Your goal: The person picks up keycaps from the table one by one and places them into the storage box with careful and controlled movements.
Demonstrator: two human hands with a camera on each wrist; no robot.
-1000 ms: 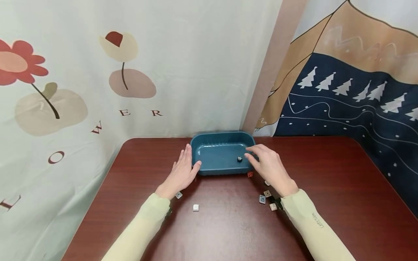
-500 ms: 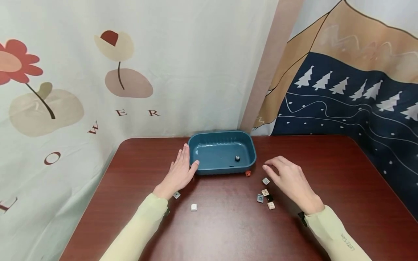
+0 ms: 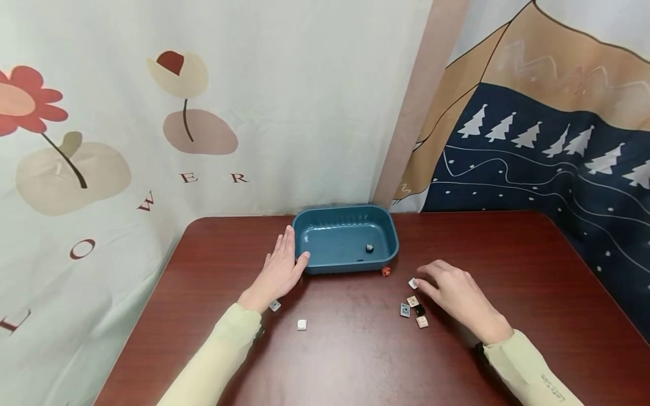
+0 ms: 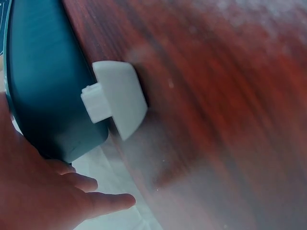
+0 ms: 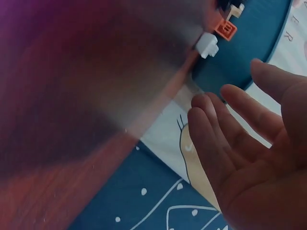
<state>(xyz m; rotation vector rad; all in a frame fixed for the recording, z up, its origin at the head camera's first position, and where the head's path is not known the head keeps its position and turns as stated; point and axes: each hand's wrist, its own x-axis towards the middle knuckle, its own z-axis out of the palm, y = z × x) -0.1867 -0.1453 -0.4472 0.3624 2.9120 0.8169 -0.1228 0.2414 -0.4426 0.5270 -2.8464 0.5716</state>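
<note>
Red-brown table (image 3: 350,361) with blue tray (image 3: 330,243) at its far side

Left hand (image 3: 274,272) lies along the tray's left wall, fingers straight, thumb at the rim. Right of the tray and nearer, the right hand (image 3: 459,296) is just beside a white keycap (image 3: 412,283), thumb apart from fingers; I cannot tell whether they touch it. By the tray's near right corner sits an orange-red keycap (image 3: 386,271); inside, a black-and-white piece (image 3: 369,248)

1. There was one teal, rounded-rectangular plastic tray (image 3: 335,268).
2. Eight small, square, variously coloured plastic keycaps (image 3: 302,325) showed on one reddish-brown table (image 3: 355,361).
3. One dark-and-white piece (image 3: 369,248) lay inside the tray.
4. Two bare hands showed: left hand (image 3: 276,273), right hand (image 3: 459,294).
</note>
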